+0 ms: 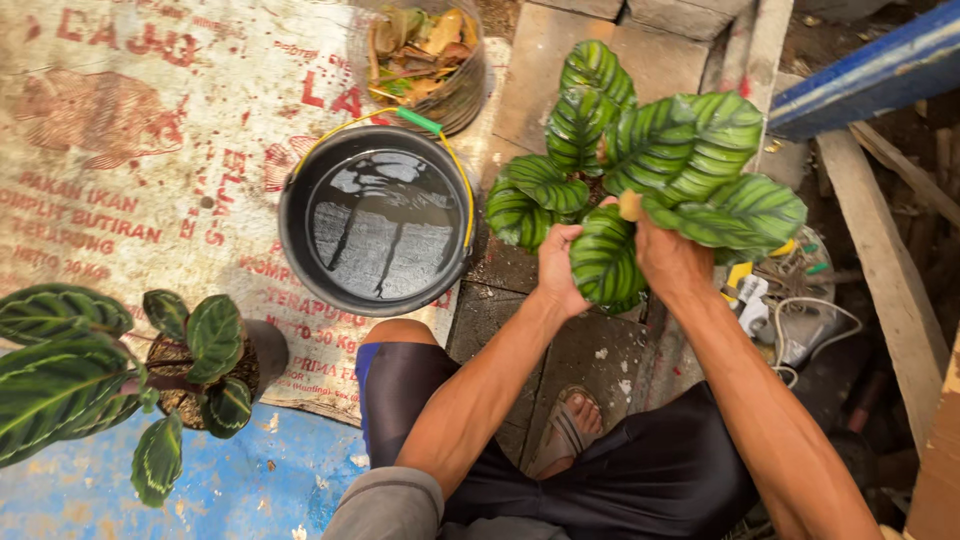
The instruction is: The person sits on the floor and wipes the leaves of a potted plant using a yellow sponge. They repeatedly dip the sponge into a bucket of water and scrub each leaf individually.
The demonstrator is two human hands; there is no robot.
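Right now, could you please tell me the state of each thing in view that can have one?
Striped green-leaved plant: lifted, held in both hands.
Left hand: gripping the plant from below.
Right hand: gripping the plant from below.
Round black bucket with yellow handle: upright, filled with water.
Dark potted plant: lying tipped on the printed sack.
Clear container: holds dry leaves.

Flattened white feed sack (150,160), red print and red fish picture, spread on ground under black bucket (300,250).

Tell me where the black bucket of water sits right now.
In the head view, the black bucket stands left of centre on the printed sack, just ahead of the person's knee, left of the striped-leaf plant held in both hands, with a tub of dry leaves behind it.
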